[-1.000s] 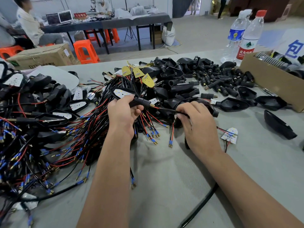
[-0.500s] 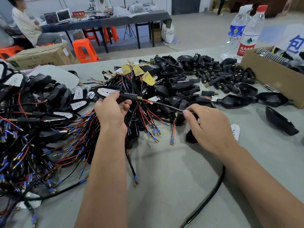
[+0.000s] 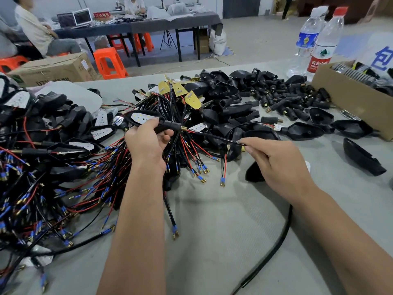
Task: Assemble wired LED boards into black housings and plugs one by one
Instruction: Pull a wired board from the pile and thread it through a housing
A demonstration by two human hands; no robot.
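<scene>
My left hand (image 3: 146,143) grips a black housing (image 3: 141,119) with a white LED board inside and a black plug (image 3: 170,126) on its stem. From the plug's brass tip a black wire (image 3: 212,136) runs right to my right hand (image 3: 274,165), which pinches it between thumb and forefinger. The wire's red ends with blue terminals hang below. A pile of finished wired housings (image 3: 49,150) lies at the left. Empty black housings (image 3: 214,92) and loose plugs (image 3: 282,96) are heaped behind my hands.
A cardboard box (image 3: 350,99) of parts stands at the right, with two water bottles (image 3: 319,41) behind it. Single housings (image 3: 361,156) lie at the right. A thick black cable (image 3: 276,248) curves under my right arm. People sit at a far table.
My left hand has lifted the housing and plug up and left. My right hand has slid right along the wire, drawing it out straight between the hands.
</scene>
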